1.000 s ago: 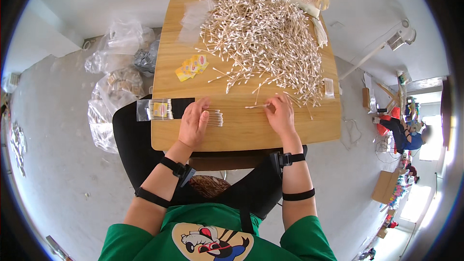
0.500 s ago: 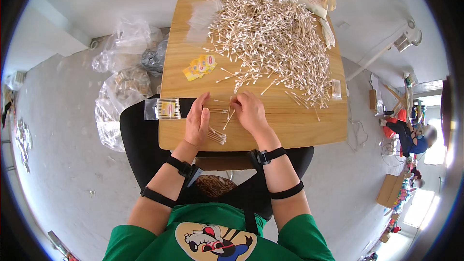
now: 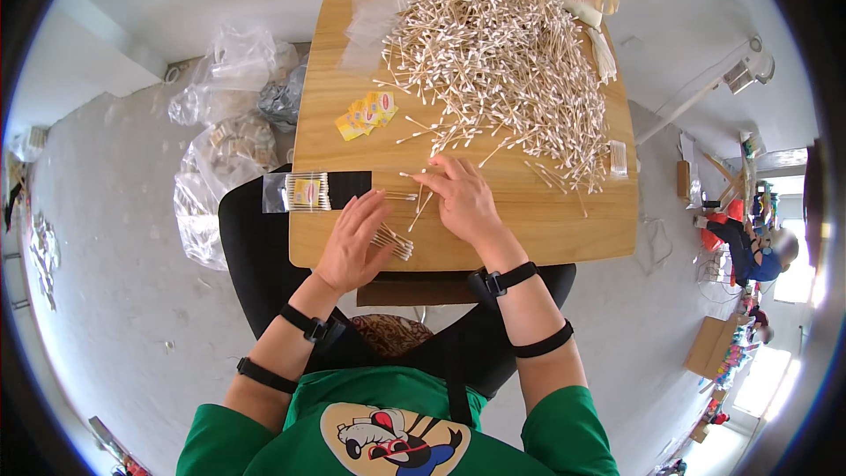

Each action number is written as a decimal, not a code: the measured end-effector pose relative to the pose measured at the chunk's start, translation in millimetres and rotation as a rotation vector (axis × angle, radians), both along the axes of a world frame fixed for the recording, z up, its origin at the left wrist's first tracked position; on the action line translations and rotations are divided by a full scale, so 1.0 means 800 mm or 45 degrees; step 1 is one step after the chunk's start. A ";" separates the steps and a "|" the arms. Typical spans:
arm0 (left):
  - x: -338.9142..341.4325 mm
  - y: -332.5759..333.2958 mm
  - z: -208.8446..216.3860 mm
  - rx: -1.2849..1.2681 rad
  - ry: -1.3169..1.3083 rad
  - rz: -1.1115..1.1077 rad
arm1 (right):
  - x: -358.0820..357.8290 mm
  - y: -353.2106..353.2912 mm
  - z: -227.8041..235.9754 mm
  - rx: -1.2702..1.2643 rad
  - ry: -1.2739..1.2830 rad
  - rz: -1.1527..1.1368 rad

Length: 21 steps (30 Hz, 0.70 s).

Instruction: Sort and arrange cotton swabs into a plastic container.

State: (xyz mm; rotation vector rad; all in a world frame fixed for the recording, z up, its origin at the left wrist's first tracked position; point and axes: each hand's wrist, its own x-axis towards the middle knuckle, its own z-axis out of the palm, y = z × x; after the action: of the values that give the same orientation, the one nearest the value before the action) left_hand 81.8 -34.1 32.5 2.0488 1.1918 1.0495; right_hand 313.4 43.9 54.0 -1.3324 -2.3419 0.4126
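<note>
At the centre of the frame, the left hand (image 3: 352, 242) lies open and flat on the wooden desk (image 3: 546, 229), its fingertips touching a small bundle of cotton swabs (image 3: 393, 242) near the desk's lower edge. Just to its right, the right hand (image 3: 464, 198) rests palm down with fingers spread loosely over a few loose swabs (image 3: 421, 207), gripping nothing that can be seen. A large heap of swabs (image 3: 502, 62) fills the upper part of the desk. A clear packet of swabs (image 3: 304, 191) overhangs the left edge, with small yellow packets (image 3: 366, 113) above it. Plastic bags (image 3: 229, 115) sit on the floor at upper left.
</note>
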 end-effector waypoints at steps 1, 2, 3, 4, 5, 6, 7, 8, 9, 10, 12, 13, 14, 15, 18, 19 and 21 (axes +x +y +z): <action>-0.003 -0.005 0.012 -0.027 0.156 -0.045 | 0.004 0.000 -0.002 0.009 0.020 -0.008; -0.004 -0.007 0.018 -0.053 0.311 -0.090 | 0.009 0.000 -0.003 0.018 0.039 -0.017; -0.006 -0.007 0.019 -0.053 0.314 -0.086 | 0.012 0.000 -0.004 0.019 0.042 -0.014; -0.007 -0.007 0.020 -0.060 0.393 -0.116 | 0.017 -0.001 -0.005 0.022 0.066 -0.034; -0.008 -0.007 0.020 -0.067 0.470 -0.146 | 0.021 -0.002 -0.005 0.026 0.089 -0.055; -0.008 -0.005 0.016 -0.065 0.469 -0.146 | 0.024 -0.004 -0.005 0.027 0.087 -0.055; -0.009 -0.003 0.008 -0.031 0.468 -0.122 | 0.027 -0.006 -0.005 0.029 0.083 -0.059; -0.010 0.000 0.004 0.004 0.466 -0.098 | 0.031 -0.007 -0.005 0.031 0.079 -0.064; -0.010 0.004 0.003 0.004 0.464 -0.101 | 0.033 -0.009 -0.005 0.031 0.077 -0.067; -0.010 0.008 0.003 0.028 0.437 -0.060 | 0.034 -0.010 -0.005 0.025 0.076 -0.080; -0.008 0.018 0.007 0.053 0.410 -0.020 | 0.038 -0.011 -0.006 0.020 0.076 -0.093; -0.004 0.023 0.014 0.029 0.392 -0.002 | 0.041 -0.011 -0.007 0.020 0.041 -0.132; -0.001 0.027 0.018 0.005 0.374 0.015 | 0.043 -0.011 -0.007 0.021 0.006 -0.171; -0.001 0.030 0.019 0.008 0.377 0.018 | 0.046 -0.010 -0.006 0.024 0.009 -0.169; -0.001 0.039 0.018 -0.019 0.351 -0.008 | 0.057 -0.005 -0.002 -0.038 -0.039 -0.145; -0.001 0.041 0.016 -0.038 0.354 -0.030 | 0.061 -0.004 -0.003 -0.049 -0.077 -0.137; -0.001 0.046 0.016 -0.054 0.355 -0.056 | 0.071 -0.004 -0.003 -0.058 -0.118 -0.133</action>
State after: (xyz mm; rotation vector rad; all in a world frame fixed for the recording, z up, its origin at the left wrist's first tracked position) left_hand 80.7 2.3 45.0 2.2298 1.2846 0.7279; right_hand 370.1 40.4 51.7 -1.5178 -2.3370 0.3816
